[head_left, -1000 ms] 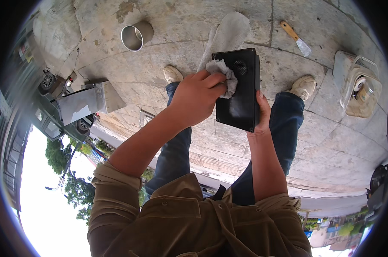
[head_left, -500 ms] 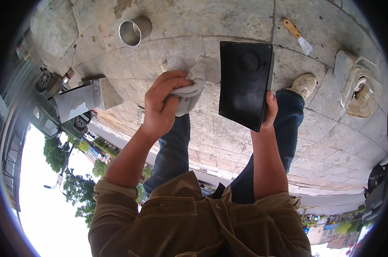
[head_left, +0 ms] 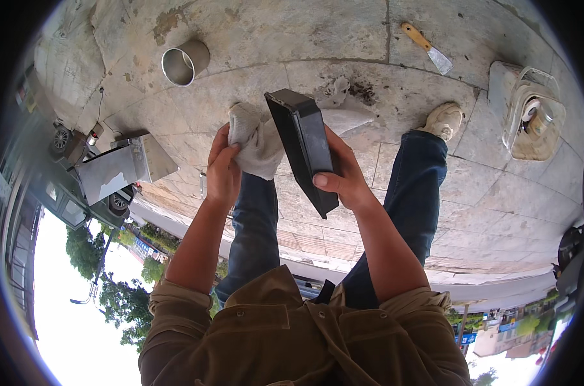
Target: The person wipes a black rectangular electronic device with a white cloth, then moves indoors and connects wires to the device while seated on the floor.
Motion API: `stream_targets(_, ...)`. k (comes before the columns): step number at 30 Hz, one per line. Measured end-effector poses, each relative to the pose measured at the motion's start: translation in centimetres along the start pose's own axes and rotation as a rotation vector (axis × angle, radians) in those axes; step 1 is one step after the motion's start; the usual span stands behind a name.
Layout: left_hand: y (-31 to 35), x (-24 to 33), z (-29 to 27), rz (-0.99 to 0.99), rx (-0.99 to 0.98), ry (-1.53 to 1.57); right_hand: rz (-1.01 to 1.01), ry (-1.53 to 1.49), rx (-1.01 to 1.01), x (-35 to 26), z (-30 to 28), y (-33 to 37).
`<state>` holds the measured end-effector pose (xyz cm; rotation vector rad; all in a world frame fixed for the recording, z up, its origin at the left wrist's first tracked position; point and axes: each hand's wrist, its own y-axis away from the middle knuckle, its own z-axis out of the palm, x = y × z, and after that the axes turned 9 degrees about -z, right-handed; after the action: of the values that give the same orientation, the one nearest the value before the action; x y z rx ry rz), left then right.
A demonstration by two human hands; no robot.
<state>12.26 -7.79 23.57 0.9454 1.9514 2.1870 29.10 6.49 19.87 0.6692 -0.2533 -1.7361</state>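
My right hand [head_left: 345, 172] grips a shallow black plastic cover [head_left: 314, 138] by its side, thumb on the outer wall. The cover is tilted nearly edge-on, its hollow side turned toward the left. In my left hand [head_left: 224, 175] is a crumpled light grey cloth [head_left: 260, 148], pinched between thumb and fingers just left of the cover. Whether the cloth touches the cover I cannot tell. Behind the cover, on the paving, lies a whitish cloth [head_left: 348, 117] beside a dark stain; the cover hides part of this area.
A metal cup [head_left: 198, 56] lies tipped at the far left. At the far right is a scraper [head_left: 427, 47] with a wooden handle. A clear plastic tub [head_left: 522, 147] holding jars stands to the right. Sheet-metal boxes [head_left: 115, 159] are on the left. My shoe [head_left: 444, 122] rests on the paving.
My right hand has turned the cover from facing me to nearly edge-on and moved it left. My left hand, with the cloth, has shifted slightly left. The stain and whitish cloth now show.
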Motion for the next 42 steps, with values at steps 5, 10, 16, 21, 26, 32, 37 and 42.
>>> stream_targets(5,1.4,-2.1,4.1,0.012,-0.03,-0.146,0.088,-0.155,-0.04,0.4,-0.1,0.6)
stream_targets(10,2.1,0.5,2.6,0.167,-0.069,-0.261,0.081,-0.147,-0.172,1.2,-0.3,1.0)
stream_targets(16,3.3,4.7,3.7,0.625,0.204,-1.006,-0.088,-0.017,0.03,2.0,1.6,1.1)
stream_targets(21,4.7,4.4,5.5,0.421,-0.18,-0.713,-0.124,-0.016,0.256,2.9,1.0,1.5)
stream_targets(26,6.5,1.2,5.5,0.189,-0.367,-0.482,-0.078,-0.081,0.301,3.1,1.9,1.9)
stream_targets(32,6.7,-3.1,2.4,-0.107,-0.441,-0.076,0.045,-0.028,0.381,3.2,2.7,2.6)
stream_targets(37,6.6,-1.7,2.3,-0.231,-0.341,-0.252,0.176,0.008,0.3,2.8,2.1,2.6)
stream_targets(42,6.5,4.6,0.2,-0.158,-0.154,-0.226,0.126,0.085,0.433,2.8,1.6,2.0)
